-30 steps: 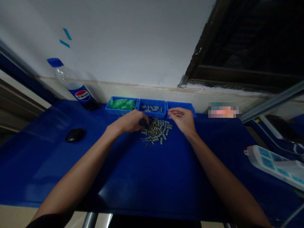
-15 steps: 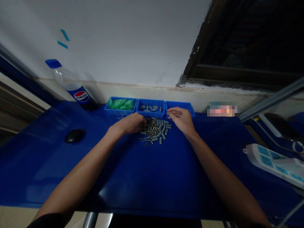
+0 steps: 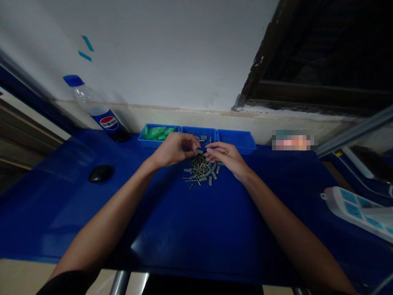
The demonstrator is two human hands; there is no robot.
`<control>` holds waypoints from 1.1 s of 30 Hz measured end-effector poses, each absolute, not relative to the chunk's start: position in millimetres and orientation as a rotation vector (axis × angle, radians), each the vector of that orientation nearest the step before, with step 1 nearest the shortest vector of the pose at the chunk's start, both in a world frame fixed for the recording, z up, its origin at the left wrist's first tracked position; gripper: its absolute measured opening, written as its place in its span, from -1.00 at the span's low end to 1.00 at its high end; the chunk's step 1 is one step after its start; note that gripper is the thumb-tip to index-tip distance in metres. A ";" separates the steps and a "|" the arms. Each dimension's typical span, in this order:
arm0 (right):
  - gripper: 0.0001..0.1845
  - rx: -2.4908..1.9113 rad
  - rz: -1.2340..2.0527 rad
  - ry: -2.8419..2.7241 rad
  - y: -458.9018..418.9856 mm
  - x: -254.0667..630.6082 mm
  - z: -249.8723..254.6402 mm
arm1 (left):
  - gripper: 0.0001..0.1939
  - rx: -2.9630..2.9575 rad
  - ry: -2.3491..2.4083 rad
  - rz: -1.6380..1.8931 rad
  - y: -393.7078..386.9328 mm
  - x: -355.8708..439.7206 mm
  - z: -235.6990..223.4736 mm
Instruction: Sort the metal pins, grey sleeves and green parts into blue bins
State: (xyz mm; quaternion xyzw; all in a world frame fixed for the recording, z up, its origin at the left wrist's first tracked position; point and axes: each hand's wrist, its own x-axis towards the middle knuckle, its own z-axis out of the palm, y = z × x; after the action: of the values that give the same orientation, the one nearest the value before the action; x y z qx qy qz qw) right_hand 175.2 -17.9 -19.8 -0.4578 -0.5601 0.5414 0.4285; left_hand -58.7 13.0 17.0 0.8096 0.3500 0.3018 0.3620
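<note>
A pile of small metal pins and grey sleeves (image 3: 201, 173) lies on the blue table (image 3: 190, 229). Just above the pile, my left hand (image 3: 173, 149) pinches a small grey sleeve at its fingertips. My right hand (image 3: 225, 156) faces it, fingers curled and pinched on a small part too tiny to name. The fingertips of both hands nearly meet over the pile. Behind them stand three blue bins: one with green pieces (image 3: 157, 134), a middle one (image 3: 206, 132) with grey sleeves, and a right one (image 3: 238, 141).
A cola bottle (image 3: 96, 110) stands at the back left by the wall. A black mouse (image 3: 101, 173) lies left of my arm. A white power strip (image 3: 357, 207) sits at the right edge.
Both hands have lifted off the pile and come together above it; my left hand now pinches a grey sleeve, and my right hand moved left toward it.
</note>
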 end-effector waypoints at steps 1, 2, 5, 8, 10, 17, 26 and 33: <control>-0.73 -1.110 1.413 -1.363 -19.5 172.9 -19.3 | -0.80 2.049 0.907 0.808 11.8 -55.8 16.4; -0.73 -1.080 1.459 -1.326 -20.9 170.9 -19.2 | -0.79 2.018 0.912 0.828 10.7 -53.4 15.7; -0.72 -1.032 1.510 -1.238 -23.1 166.3 -21.6 | -0.76 1.962 0.905 0.839 8.4 -48.2 13.7; -0.73 -1.058 1.485 -1.211 -22.4 164.4 -25.9 | -0.76 1.969 0.895 0.790 7.8 -47.0 13.5; -0.77 -1.103 1.439 -1.258 -20.8 164.6 -28.3 | -0.77 2.029 0.923 0.701 8.5 -49.8 15.5; -0.68 -1.086 1.271 -1.334 -15.9 164.0 -29.3 | -0.74 2.349 1.071 -0.003 14.9 -72.7 18.7; -0.63 -1.038 1.197 -1.421 -14.8 172.8 -29.3 | -0.78 2.433 1.101 -0.210 12.3 -58.6 7.0; -0.71 -1.075 1.202 -1.403 -14.3 174.4 -29.2 | -0.91 2.438 1.122 -0.230 10.1 -57.7 8.3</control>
State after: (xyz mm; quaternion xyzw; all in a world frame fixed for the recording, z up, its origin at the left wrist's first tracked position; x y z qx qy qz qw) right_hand 174.4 -14.3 -29.2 -0.4408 -0.5753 0.4928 0.4816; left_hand -57.7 10.1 8.3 0.8825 0.4060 -0.0832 0.2224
